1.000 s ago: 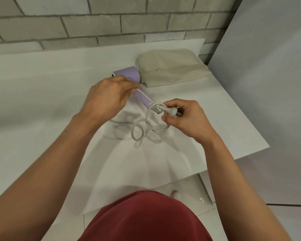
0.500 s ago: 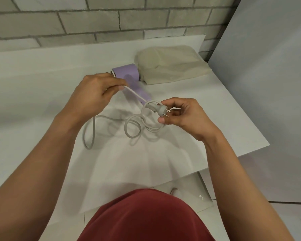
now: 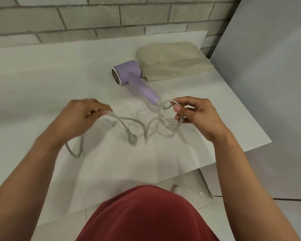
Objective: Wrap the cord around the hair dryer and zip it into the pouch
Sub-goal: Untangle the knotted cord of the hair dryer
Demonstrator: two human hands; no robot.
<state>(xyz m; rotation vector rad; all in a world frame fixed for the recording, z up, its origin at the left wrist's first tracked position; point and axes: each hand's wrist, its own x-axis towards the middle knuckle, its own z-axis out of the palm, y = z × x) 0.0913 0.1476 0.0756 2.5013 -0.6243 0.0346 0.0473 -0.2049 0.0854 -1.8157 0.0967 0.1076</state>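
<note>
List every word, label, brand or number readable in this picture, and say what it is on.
None can be read.
Hair dryer: no visible print on its lilac body.
Pouch: plain beige fabric, no label showing.
Cord and plug: blurred, no marking legible.

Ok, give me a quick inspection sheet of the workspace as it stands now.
Surface: white table, bare around the job's things.
Job's things: purple hair dryer lying on its side; beige pouch behind it, touching.
Clutter: nothing seen.
Grippers: left hand pinches the cord; right hand holds small coils.
Cables: grey cord unwrapped, plug dangling.
Surroundings: brick wall behind, grey panel at right.
</note>
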